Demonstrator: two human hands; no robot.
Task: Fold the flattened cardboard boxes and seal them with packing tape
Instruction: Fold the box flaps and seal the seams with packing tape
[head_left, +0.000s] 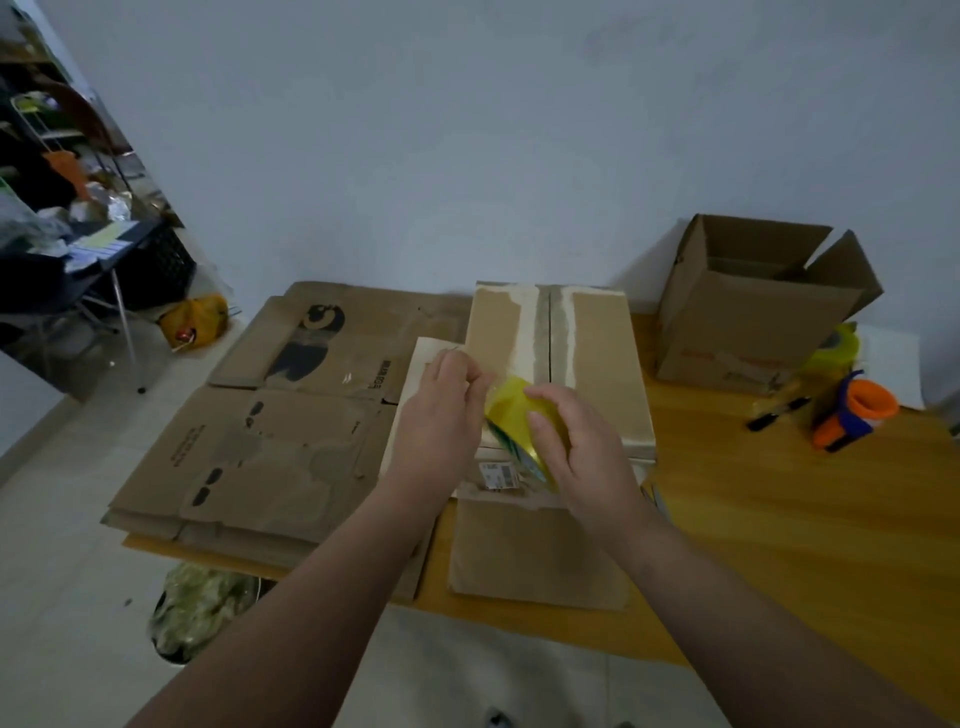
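Cardboard box (597, 353), seam scuffed pale; right fingers (540, 418) grip yellow tape roll (511, 408), left fingers (470, 376) pinch its end.

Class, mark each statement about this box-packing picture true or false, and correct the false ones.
1. The right hand grips a yellow tape roll. True.
2. The flattened boxes lie to the right of the closed box in front of the person. False: they lie to its left.
3. The box at the back right has its top flaps open. True.
4. The orange and blue tape dispenser is being held. False: it stands untouched on the table, off to the right.
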